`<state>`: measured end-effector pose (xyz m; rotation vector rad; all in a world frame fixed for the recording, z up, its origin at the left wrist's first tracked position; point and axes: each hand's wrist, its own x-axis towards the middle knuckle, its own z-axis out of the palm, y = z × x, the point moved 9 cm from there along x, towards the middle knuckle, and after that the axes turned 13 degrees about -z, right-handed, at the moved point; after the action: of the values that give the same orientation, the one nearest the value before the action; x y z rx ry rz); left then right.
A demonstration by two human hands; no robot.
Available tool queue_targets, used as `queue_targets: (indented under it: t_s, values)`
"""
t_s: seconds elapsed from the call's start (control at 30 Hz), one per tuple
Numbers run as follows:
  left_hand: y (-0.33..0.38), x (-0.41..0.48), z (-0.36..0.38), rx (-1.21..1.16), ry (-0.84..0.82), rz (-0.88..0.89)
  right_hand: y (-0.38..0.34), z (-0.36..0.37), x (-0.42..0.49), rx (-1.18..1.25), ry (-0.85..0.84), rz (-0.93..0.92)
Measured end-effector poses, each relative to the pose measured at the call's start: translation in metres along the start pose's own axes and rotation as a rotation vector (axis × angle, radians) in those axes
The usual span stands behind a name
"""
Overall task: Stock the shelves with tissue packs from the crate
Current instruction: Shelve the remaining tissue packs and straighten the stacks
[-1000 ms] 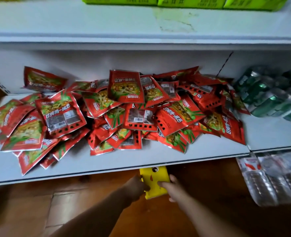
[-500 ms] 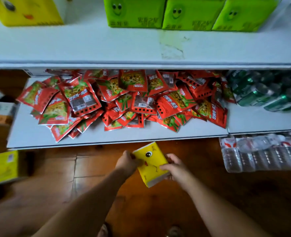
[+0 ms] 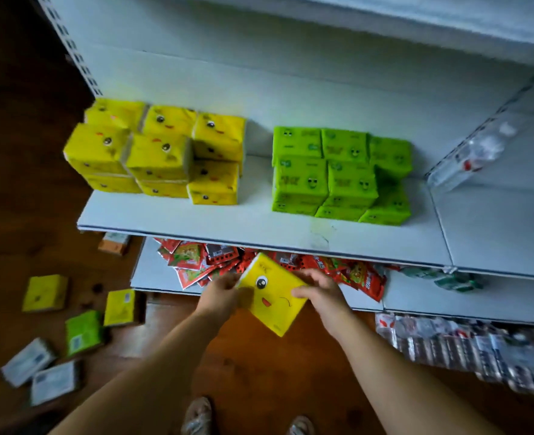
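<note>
A yellow tissue pack [image 3: 272, 293] with a cartoon face is held tilted between both hands, in front of and below the white shelf [image 3: 259, 229]. My left hand [image 3: 221, 293] grips its left edge and my right hand [image 3: 322, 291] grips its right edge. On the shelf, several yellow tissue packs [image 3: 162, 152] are stacked at the left and several green tissue packs [image 3: 341, 174] at the middle. No crate is in view.
Red snack packets [image 3: 291, 268] are piled on the lower shelf [image 3: 152, 277]. Yellow [image 3: 44, 291], green [image 3: 83, 332] and white [image 3: 27, 361] packs lie on the wooden floor at left. Bottled water packs [image 3: 466, 343] lie at lower right. My feet [image 3: 196, 416] show at the bottom.
The view has tilted up from the lower snack shelf to the tissue shelf. Both hands have lifted the yellow pack higher, level with the lower shelf's front.
</note>
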<state>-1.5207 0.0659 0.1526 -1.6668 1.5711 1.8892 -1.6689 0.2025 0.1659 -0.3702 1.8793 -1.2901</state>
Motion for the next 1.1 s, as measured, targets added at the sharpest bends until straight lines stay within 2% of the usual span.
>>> queue_targets:
  t_s: [0.13, 0.27, 0.43, 0.53, 0.63, 0.87, 1.1]
  values:
    - [0.024, -0.027, -0.057, -0.142, 0.058, 0.027, -0.052, 0.037, 0.011, 0.026, 0.023, -0.045]
    - [0.036, -0.029, -0.103, -0.227, 0.14, 0.048, -0.065, 0.072, 0.026, 0.153, 0.161, 0.02]
    - [0.059, -0.012, -0.138, -0.16, 0.282, 0.094, -0.078, 0.097, 0.04, 0.206, 0.285, 0.061]
    - [0.077, -0.005, -0.145, -0.184, 0.303, 0.095, -0.092, 0.099, 0.061, 0.199, 0.275, 0.016]
    - [0.099, 0.008, -0.141, -0.236, 0.282, 0.1, -0.114, 0.095, 0.086, 0.083, 0.233, -0.07]
    - [0.144, 0.049, -0.139, -0.265, 0.398, 0.109, -0.146, 0.093, 0.151, -0.049, 0.175, -0.166]
    - [0.155, 0.062, -0.143, -0.336, 0.4, 0.062, -0.156, 0.108, 0.186, -0.253, 0.106, -0.07]
